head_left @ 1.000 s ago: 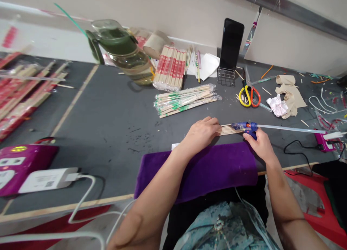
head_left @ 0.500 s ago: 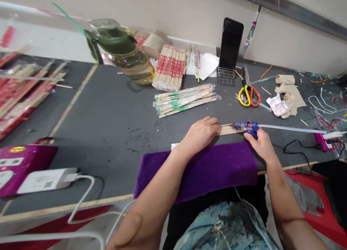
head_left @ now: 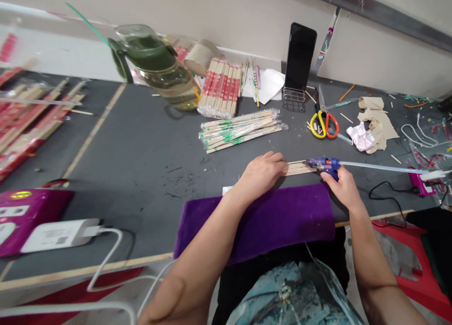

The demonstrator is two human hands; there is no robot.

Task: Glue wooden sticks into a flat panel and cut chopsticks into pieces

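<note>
A flat row of thin wooden sticks [head_left: 298,169] lies on the grey table. My left hand [head_left: 265,170] is closed over the left end of the row, fingers together on top, hiding that part. In my right hand [head_left: 339,181] is a blue glue gun [head_left: 323,163], its tip over the right part of the sticks. A long clear glue stick [head_left: 374,166] juts from the gun's back toward the right. Just below both hands, a purple cloth [head_left: 282,221] lies along the table's front edge.
Behind the sticks are green-marked wrapped chopsticks [head_left: 243,130], red-marked bundles [head_left: 221,87], a jug [head_left: 158,66], a phone [head_left: 300,57] on a wire stand and scissors [head_left: 323,120]. Crumpled paper [head_left: 362,137] sits to the right. Purple power strips [head_left: 52,200] stand at both sides.
My right hand and the glue gun have shifted slightly to the right along the sticks. My left hand has stayed in place.
</note>
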